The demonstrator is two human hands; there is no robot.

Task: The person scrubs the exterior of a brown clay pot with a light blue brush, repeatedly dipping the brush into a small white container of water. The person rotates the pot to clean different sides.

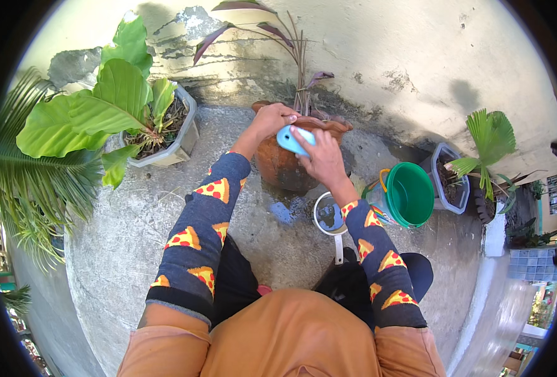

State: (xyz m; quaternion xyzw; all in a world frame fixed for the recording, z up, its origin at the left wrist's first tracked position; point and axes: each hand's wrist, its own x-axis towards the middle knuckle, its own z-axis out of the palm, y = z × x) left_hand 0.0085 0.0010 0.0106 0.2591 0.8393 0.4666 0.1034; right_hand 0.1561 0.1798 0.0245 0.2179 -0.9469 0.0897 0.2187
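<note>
A terracotta pot (278, 162) with a wavy rim stands on the concrete before me, its lower side dark and wet. Thin stems with purplish leaves (301, 70) rise from it. My left hand (273, 121) rests on the rim, its thumb and fingers over the edge. In my right hand (323, 153) is a light blue brush (288, 139), held against the pot's outer wall just below the rim; its underside is hidden. A white-rimmed dipper (323, 214) holding water sits below my right wrist. Close to its right is a green bucket (412, 195) with a yellow handle grip.
A stained wall (401, 47) runs behind the pot. At left, a broad-leaved plant grows in a pale octagonal planter (189, 127), beside long fronds (47, 174). Another octagonal planter (462, 193) with a fan-leaved plant stands right of the bucket. A puddle (285, 212) lies before the pot.
</note>
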